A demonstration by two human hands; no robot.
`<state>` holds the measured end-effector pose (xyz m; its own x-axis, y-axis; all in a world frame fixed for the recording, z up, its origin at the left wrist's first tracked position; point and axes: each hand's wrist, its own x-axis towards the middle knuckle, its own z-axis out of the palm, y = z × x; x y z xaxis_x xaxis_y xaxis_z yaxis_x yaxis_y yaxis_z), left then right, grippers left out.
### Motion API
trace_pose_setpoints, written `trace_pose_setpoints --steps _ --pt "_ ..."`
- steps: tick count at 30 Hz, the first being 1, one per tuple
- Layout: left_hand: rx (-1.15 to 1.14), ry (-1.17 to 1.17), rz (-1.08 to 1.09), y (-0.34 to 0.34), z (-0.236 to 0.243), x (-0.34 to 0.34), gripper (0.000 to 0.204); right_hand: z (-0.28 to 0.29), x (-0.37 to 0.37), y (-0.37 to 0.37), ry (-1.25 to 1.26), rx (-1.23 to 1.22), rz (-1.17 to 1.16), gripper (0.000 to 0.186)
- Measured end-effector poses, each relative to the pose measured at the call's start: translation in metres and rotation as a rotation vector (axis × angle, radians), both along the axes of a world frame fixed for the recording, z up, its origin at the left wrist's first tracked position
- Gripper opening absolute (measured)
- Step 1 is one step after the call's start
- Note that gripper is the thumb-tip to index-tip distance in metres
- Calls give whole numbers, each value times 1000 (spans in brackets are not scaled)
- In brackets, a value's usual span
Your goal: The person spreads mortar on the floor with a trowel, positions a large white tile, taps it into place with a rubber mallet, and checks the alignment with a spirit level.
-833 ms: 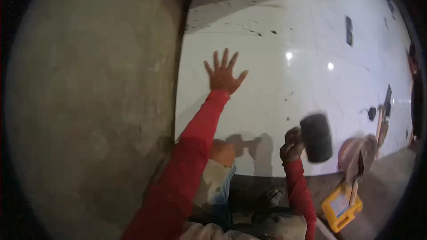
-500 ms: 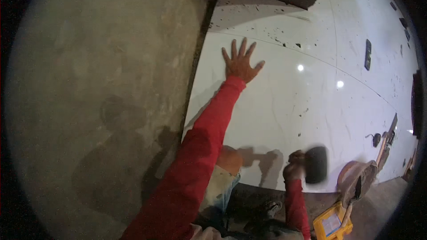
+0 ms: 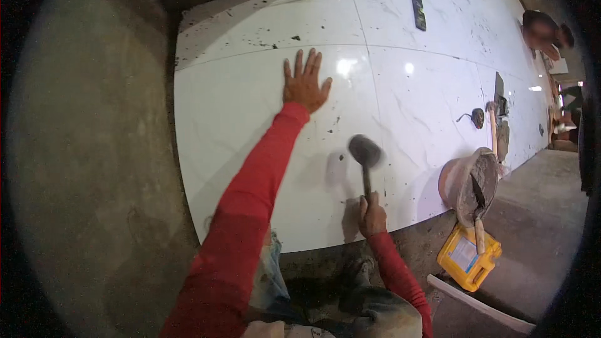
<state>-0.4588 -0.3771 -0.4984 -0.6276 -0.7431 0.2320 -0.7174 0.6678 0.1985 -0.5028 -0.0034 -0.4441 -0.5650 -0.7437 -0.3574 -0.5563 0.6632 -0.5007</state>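
Note:
My left hand (image 3: 305, 87) lies flat on a large glossy white tile (image 3: 231, 112), its fingers stretched out and slightly spread, close to the joint with the tile beyond. In my right hand (image 3: 374, 216) is the handle of a rubber mallet (image 3: 365, 151) with a dark, rounded head. The head hangs over the near part of the tiled surface, slightly blurred, and casts a shadow to its left; whether it touches the tile I cannot tell. Dark crumbs are scattered on the tiles around both hands.
A bare wall (image 3: 106, 119) borders the tiles at left. To the right stand a bucket of grey mortar (image 3: 447, 181) with a trowel (image 3: 479, 235) and a yellow jug (image 3: 466, 256). A wooden-handled tool (image 3: 494, 131) and a small black level (image 3: 418, 10) lie on the tiles. Another person (image 3: 541, 28) is at far right.
The view has swung to the right. The mallet, earlier held low with its head to the right of my hand, now points away from me. My left hand remains flat on the tile.

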Motion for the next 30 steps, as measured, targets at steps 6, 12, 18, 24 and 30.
trace_pose_setpoints --steps 6,12,18,24,30 --pt "19 -22 -2 -8 -4 -5 71 -14 9 33 -51 -323 33 35" --pt "22 -111 26 -13 3 -6 71 16 12 24 -40 -402 36 36" --pt "31 -149 31 -11 2 -3 72 31 20 16 3 6 52 26" --pt "-3 -153 -16 -10 2 -14 72 3 1 38 83 -118 100 23" --pt "-12 -184 -22 -9 -2 2 72 35 7 26 -130 -481 -99 37"
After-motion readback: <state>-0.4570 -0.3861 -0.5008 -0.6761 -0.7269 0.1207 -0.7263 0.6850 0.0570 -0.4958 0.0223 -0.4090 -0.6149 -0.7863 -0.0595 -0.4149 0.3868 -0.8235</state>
